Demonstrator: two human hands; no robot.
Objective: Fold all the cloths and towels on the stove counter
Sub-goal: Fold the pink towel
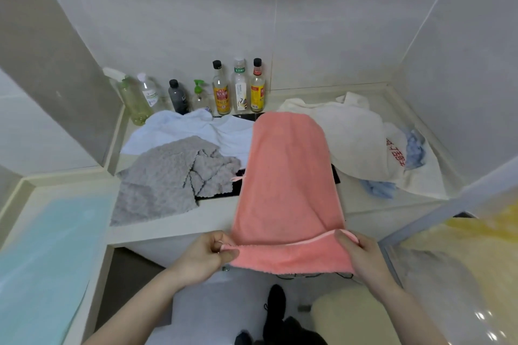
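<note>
1. Pink towel (286, 176) lies lengthwise down the middle of the desk (168, 228), far end near the bottles (221, 92), near end pulled over the front edge; likely laid long so it can be halved.
2. Left hand (206, 253) pinches the near-left corner, thumb on top and fingers curled under; right hand (361, 252) pinches the near-right corner the same way. Near hem is turned up, so this looks like the start of a fold away from the person.
3. Unfolded and waiting: grey cloth (162, 179) at left, white towel (196, 129) behind it, cream towel (347, 134) at right, printed white cloth (412, 165) with a blue cloth (378, 187) partly under it.
4. Hidden: the stove top shows only as dark slivers under the cloths. Red print on the white cloth unreadable. Blue cloth's extent unclear. Fingertips under the pink hem not visible.
</note>
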